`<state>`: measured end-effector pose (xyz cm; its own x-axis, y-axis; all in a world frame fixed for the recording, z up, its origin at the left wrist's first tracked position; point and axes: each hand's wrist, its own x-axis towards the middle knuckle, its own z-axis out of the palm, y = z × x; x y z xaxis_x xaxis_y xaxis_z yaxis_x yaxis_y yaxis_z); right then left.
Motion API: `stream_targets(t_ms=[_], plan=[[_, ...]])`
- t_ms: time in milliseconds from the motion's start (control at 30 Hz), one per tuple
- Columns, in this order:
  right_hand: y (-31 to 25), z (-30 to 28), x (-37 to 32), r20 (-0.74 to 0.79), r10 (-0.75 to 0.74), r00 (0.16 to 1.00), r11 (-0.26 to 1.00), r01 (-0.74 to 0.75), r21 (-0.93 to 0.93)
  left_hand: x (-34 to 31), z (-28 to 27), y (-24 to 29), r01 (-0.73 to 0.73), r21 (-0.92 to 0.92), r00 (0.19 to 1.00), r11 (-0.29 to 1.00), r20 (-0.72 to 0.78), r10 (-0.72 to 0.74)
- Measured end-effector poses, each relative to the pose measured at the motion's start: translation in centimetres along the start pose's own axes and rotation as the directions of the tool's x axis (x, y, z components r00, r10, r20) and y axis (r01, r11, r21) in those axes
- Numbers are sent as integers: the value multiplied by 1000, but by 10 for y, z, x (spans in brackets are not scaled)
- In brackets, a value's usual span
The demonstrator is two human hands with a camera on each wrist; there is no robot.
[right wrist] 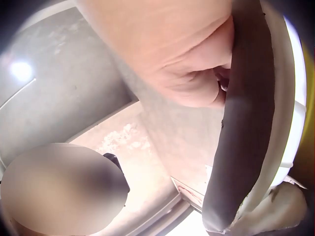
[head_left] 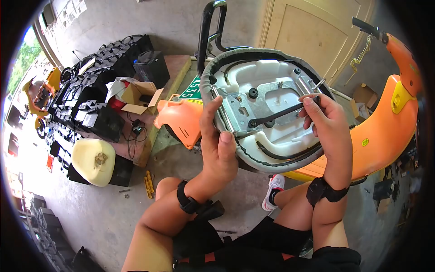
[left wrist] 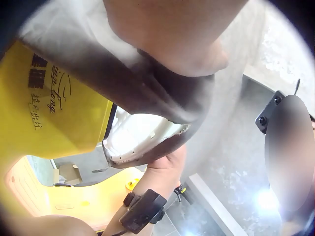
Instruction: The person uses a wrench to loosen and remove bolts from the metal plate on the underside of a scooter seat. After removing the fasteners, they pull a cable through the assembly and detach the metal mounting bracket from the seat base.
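A scooter seat (head_left: 281, 156) is tipped up with its white plastic underside and bolted metal plate (head_left: 267, 102) facing me. My left hand (head_left: 217, 147) grips the seat's left rim, thumb on the near side. A slim dark wrench (head_left: 283, 114) lies across the plate, its far end over a bolt (head_left: 253, 123) on the left. My right hand (head_left: 324, 120) pinches the wrench's other end between thumb and fingers. In the right wrist view, the right hand (right wrist: 197, 64) is beside the grey seat cover (right wrist: 246, 118). The left wrist view shows the seat's dark cover (left wrist: 98, 64) below the hand.
The orange scooter body (head_left: 380, 136) extends right, with a black rear rail (head_left: 209, 34) behind the seat. Black batteries (head_left: 81, 95) and an open cardboard box (head_left: 138, 97) occupy a low platform at left. A bare foam seat pad (head_left: 86, 156) is nearer me.
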<state>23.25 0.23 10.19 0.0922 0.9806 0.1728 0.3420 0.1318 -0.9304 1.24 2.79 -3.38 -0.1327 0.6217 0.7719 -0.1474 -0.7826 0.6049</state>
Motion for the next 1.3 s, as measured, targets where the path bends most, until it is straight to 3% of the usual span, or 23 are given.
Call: stream_targets(t_ms=[33, 167, 267, 433, 867, 933, 1133, 1200, 1300], plan=[[-1, -1, 2, -1, 6, 1000, 994, -6, -108, 0, 0, 2, 1, -2, 1000, 1000, 5, -1], [8, -1, 10, -31, -2, 1000, 989, -3, -148, -4, 0, 1, 58, -7, 998, 998, -7, -58], [7, -7, 14, -57, -39, 998, 960, 22, -278, -4, 3, 5, 73, -49, 997, 996, -19, -74], [6, -11, 22, 22, 16, 1000, 865, -3, -501, -8, 1, 2, 82, -46, 996, 996, -18, -82], [-5, -3, 8, -76, -51, 996, 840, 2, -542, -5, 2, 6, 103, -69, 995, 992, -10, -104], [-2, -4, 7, -93, -107, 990, 826, 37, -563, -3, 0, 13, 115, 14, 991, 993, -77, -113], [-4, -14, -5, -44, -55, 997, 823, 20, -567, -3, -1, 16, 147, 20, 983, 989, -116, -143], [-8, -11, -19, -74, -83, 994, 837, 29, -546, -2, 3, 19, 143, -61, 989, 988, -15, -144], [-27, 1, -44, -137, -150, 979, 823, 47, -565, -2, 3, 9, 82, -37, 996, 996, -14, -83]])
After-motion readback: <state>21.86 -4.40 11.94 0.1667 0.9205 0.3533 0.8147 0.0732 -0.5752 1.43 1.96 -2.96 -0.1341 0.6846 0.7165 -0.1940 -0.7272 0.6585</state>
